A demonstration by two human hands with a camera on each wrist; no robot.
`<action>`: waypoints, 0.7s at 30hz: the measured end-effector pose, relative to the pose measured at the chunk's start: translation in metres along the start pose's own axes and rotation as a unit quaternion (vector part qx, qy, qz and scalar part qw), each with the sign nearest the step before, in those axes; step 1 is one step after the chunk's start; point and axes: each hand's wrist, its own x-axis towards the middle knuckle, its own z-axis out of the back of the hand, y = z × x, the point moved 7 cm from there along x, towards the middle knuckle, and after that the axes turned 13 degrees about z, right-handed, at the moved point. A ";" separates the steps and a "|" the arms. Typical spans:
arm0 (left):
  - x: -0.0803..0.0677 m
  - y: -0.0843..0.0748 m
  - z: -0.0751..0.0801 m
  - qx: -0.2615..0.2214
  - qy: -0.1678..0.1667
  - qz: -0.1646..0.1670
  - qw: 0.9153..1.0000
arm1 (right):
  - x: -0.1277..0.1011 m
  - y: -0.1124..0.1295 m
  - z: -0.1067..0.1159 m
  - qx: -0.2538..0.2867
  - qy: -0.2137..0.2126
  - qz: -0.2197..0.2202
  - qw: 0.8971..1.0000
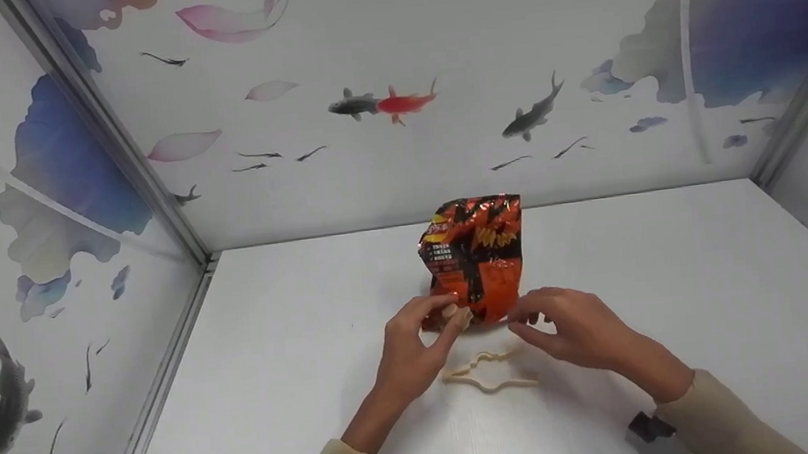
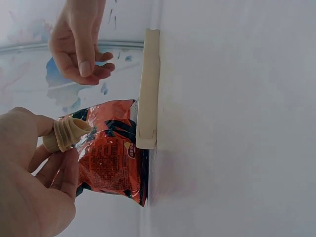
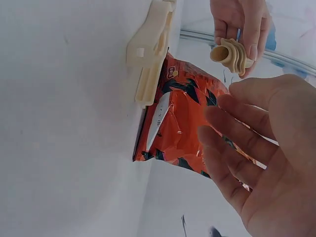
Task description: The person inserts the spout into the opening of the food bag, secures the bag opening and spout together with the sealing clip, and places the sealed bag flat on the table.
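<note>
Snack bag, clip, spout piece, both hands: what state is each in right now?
Snack bag: upright on the white table, crumpled; whether sealed cannot be told.
Sealing clip: lying flat on the table, open, on nothing.
Ribbed spout piece: pinched in the left hand.
Right hand: fingers relaxed, holding nothing, beside the bag.

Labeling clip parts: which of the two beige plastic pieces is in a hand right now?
The small ribbed spout piece, pinched by the left hand. The long flat clip lies untouched on the table.
</note>
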 end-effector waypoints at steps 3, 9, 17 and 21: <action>0.003 0.000 0.002 0.001 -0.009 -0.004 1.000 | 0.002 -0.001 0.006 -0.007 -0.017 0.003 1.000; 0.012 -0.004 0.011 0.011 -0.033 -0.020 0.999 | 0.007 -0.005 0.015 -0.018 -0.049 0.017 0.998; 0.021 -0.003 0.023 0.011 -0.064 -0.017 0.998 | 0.017 -0.013 0.023 -0.012 -0.064 -0.002 0.998; 0.025 -0.003 0.027 0.016 -0.078 -0.014 0.997 | 0.023 -0.014 0.027 -0.013 -0.079 0.008 0.997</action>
